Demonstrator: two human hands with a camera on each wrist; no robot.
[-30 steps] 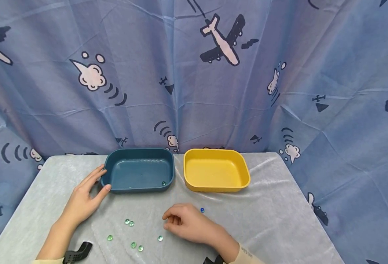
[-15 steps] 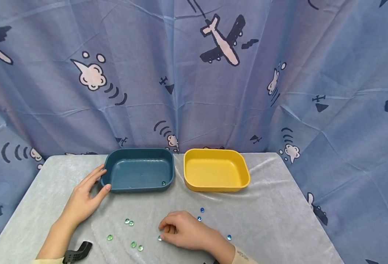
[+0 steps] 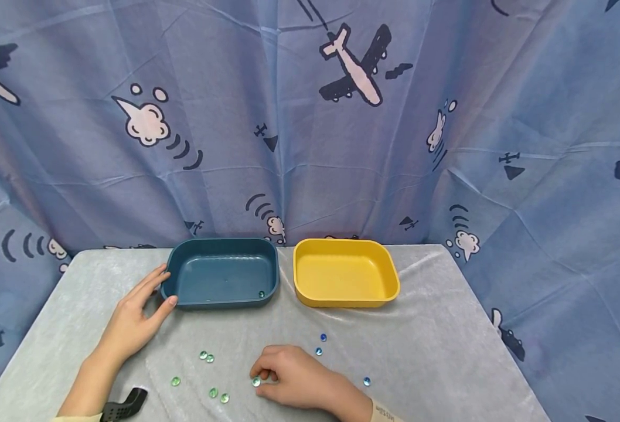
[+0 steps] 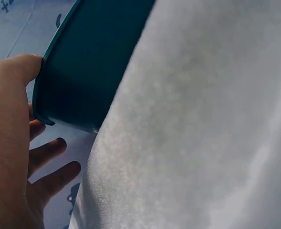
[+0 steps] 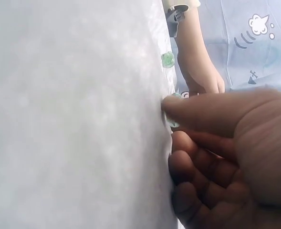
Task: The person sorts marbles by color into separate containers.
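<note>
My left hand [image 3: 133,325] rests at the left end of a dark teal plastic tray [image 3: 220,278]. Its thumb [image 4: 29,66] touches the rim, while the other fingers spread loosely beyond the corner. At the front middle of the table, my right hand [image 3: 296,378] has thumb and forefinger on either side of a pale green glass bead [image 3: 256,381], which lies on the cloth. In the right wrist view the thumb [image 5: 197,112] comes down to the cloth, above the curled fingers. One dark green bead [image 3: 261,294] sits inside the teal tray.
A yellow tray [image 3: 341,275] stands right of the teal one. Several green beads [image 3: 213,392] lie scattered left of my right hand. Behind and right of it are a dark blue bead [image 3: 323,337] and lighter blue beads [image 3: 367,381]. A printed curtain [image 3: 225,117] hangs behind the table.
My right hand has moved down and left to the pale green bead, uncovering two blue beads behind it. Its thumb has shifted to the bead's near side. The left hand stays put.
</note>
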